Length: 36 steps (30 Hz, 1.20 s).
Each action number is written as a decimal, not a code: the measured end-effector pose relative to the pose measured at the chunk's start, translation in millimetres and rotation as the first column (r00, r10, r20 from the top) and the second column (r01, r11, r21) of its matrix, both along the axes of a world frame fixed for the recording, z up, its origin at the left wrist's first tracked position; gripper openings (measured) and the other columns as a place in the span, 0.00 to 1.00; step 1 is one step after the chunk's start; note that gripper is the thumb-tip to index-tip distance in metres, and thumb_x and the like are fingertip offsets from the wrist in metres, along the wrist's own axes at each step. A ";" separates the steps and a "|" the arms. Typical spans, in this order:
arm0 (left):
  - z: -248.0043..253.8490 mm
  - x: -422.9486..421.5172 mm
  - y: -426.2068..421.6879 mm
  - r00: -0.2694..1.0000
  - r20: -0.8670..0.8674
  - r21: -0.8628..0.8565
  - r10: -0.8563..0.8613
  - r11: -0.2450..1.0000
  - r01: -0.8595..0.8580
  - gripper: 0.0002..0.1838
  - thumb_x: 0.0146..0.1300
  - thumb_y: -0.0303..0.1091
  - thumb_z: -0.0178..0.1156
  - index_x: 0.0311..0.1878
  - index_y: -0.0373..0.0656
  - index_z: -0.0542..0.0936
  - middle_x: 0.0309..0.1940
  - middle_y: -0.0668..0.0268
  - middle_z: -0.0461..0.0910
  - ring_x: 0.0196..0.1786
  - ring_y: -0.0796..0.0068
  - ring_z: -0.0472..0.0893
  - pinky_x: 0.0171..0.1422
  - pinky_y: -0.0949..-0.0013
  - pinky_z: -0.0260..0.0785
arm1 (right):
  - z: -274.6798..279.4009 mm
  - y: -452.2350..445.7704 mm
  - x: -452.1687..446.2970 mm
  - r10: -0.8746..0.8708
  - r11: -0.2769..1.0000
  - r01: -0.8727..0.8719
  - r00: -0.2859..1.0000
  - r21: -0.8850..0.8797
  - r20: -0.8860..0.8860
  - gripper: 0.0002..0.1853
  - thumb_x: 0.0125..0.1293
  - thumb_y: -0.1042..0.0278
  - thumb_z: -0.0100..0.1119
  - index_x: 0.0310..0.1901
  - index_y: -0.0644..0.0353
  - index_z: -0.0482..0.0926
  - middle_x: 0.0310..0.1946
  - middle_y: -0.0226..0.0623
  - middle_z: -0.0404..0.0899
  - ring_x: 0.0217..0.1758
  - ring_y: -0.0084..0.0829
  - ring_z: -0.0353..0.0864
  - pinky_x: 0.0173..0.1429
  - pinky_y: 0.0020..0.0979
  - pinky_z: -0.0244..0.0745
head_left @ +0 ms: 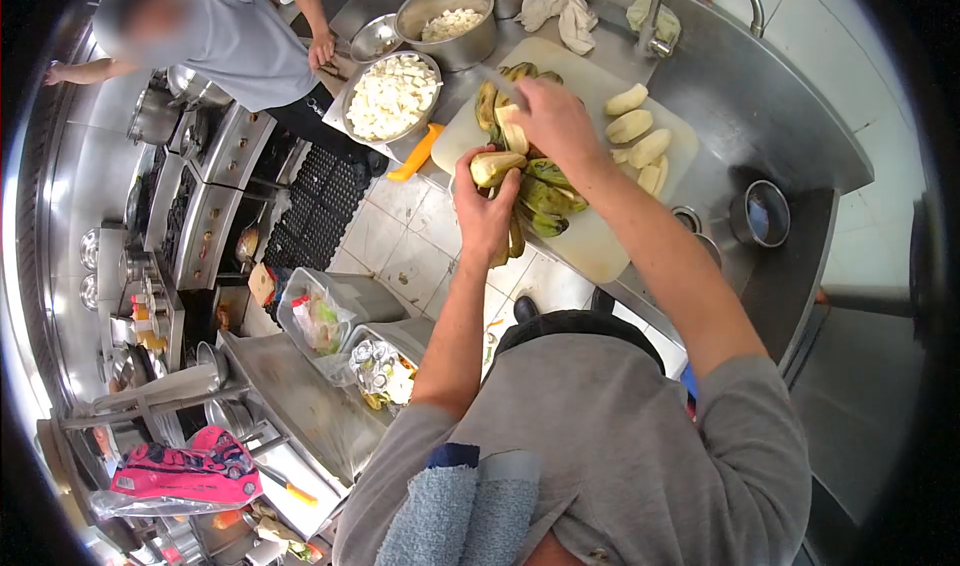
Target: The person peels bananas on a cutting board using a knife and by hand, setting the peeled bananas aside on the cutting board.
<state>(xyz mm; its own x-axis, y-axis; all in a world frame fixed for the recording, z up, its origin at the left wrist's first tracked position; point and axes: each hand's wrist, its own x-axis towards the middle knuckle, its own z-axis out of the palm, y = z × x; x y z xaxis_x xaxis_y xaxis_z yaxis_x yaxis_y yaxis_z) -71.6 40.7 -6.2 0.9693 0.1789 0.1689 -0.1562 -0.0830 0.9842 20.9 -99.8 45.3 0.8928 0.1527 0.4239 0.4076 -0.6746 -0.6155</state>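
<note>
Left arm reaching forward, left hand (487,211) pinching a plantain (497,170) upright-ish between thumb and fingers, pale yellow with darker patches! Right hand (552,124), just beyond, wraps a knife (508,88), grey blade poking out; peeled plantains (640,136) lie to its right on the white board (600,244).

Ctr (740,151) shiny metal; cutting bd (592,246) matt plast.; held plantain (494,170) smooth.

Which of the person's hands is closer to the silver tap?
Right. The right hand is over the cutting board, nearer the silver tap; the left hand is farther off, by the board's edge.
</note>
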 end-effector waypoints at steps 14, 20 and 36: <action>31.8 39.2 59.0 0.846 -0.087 0.135 -0.526 0.835 0.533 0.24 0.63 0.17 0.63 0.62 0.36 0.72 0.57 0.64 0.77 0.62 0.74 0.76 0.66 0.66 0.74 | 0.2 -13.2 -63.4 0.266 0.938 -0.241 0.962 0.247 -0.070 0.14 0.53 0.68 0.72 0.38 0.66 0.80 0.33 0.45 0.78 0.37 0.49 0.78 0.43 0.41 0.73; 25.9 41.7 53.4 0.907 -0.030 0.181 -0.420 0.890 0.419 0.22 0.59 0.21 0.69 0.57 0.34 0.77 0.50 0.62 0.83 0.53 0.75 0.82 0.58 0.68 0.79 | -1.0 -14.5 -54.4 0.261 0.952 -0.269 0.962 0.143 0.076 0.16 0.52 0.67 0.73 0.39 0.66 0.79 0.34 0.44 0.78 0.40 0.49 0.79 0.44 0.42 0.73; 34.1 34.0 45.9 0.944 -0.043 0.244 -0.326 0.913 0.327 0.22 0.56 0.25 0.73 0.54 0.34 0.79 0.48 0.59 0.85 0.52 0.73 0.84 0.56 0.66 0.82 | 9.0 -16.5 -29.1 0.430 0.901 -0.423 0.899 0.097 -0.079 0.22 0.49 0.63 0.75 0.36 0.67 0.72 0.30 0.45 0.73 0.35 0.48 0.75 0.41 0.41 0.70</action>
<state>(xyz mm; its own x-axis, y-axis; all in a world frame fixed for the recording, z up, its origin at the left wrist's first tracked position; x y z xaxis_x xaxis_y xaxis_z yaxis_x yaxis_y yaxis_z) -37.6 86.6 27.9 0.9669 -0.1941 0.1657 -0.2143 -0.2649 0.9402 -8.2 -116.2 54.4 0.7862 0.4988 0.3649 0.5820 -0.3990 -0.7086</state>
